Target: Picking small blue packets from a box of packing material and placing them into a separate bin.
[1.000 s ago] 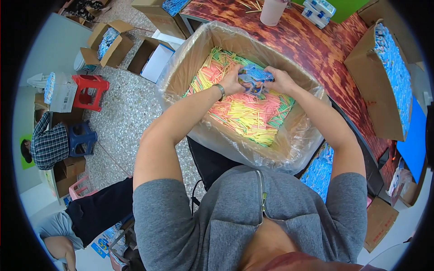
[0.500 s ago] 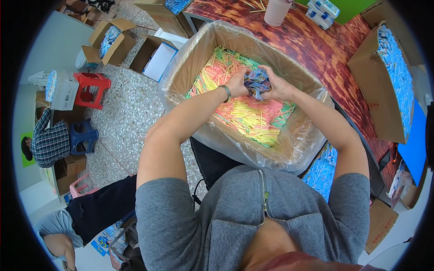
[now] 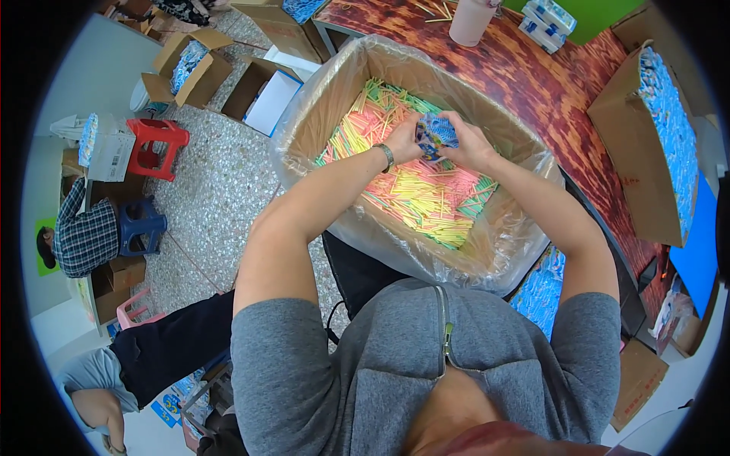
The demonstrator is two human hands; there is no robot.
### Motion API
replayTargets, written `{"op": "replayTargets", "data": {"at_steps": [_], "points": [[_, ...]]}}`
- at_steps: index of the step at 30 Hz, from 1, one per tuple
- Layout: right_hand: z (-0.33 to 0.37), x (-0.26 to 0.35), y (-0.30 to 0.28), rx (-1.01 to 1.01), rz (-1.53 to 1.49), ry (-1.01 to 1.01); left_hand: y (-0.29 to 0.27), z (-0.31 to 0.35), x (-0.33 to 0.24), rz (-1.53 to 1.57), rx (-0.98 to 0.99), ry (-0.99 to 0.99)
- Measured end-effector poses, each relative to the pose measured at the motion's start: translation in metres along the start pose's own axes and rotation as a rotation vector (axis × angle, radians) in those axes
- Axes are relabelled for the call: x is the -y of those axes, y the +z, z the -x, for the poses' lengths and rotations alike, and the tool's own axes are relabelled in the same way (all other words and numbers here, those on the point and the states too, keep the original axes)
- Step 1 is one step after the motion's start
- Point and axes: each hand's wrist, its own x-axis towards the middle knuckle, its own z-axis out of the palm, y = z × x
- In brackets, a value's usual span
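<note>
Both hands meeting just above centre of the frame, over the plastic-lined cardboard box (image 3: 319, 114) full of coloured sticks (image 3: 414, 190) in pink, yellow and green. Left hand (image 3: 403, 142), with a wristband, closed on the left side of a small blue-and-white patterned packet (image 3: 436, 131); right hand (image 3: 468, 144) closed on its right side, fingers (image 3: 455, 121) curled over the top edge. Packet held between the 2 hands, raised clear of the stick pile, touching both palms. Contents of the packet too small to tell.

To do this step well, probably best to keep the packet low over the box so anything loose drops back onto the sticks, to grip near the edges rather than crush the middle, and to keep both wrists steady while the fingers work the opening.

Further up the frame, a red-brown wooden surface (image 3: 547, 68) with a pink cup (image 3: 470, 21). At right, another cardboard box (image 3: 635, 159) of blue packets.
</note>
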Motion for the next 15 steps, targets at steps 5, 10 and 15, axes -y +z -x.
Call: {"op": "replayTargets", "data": {"at_steps": [5,10,15], "points": [[0.002,0.004,-0.002,-0.106,0.102,-0.259,-0.007,-0.007,0.002,0.039,0.132,-0.055],[0.002,0.001,0.0,-0.115,0.068,-0.242,0.007,-0.008,0.011,0.17,0.034,-0.018],[-0.001,-0.002,0.004,-0.109,0.021,-0.336,0.007,-0.017,0.013,0.162,0.019,0.082]]}}
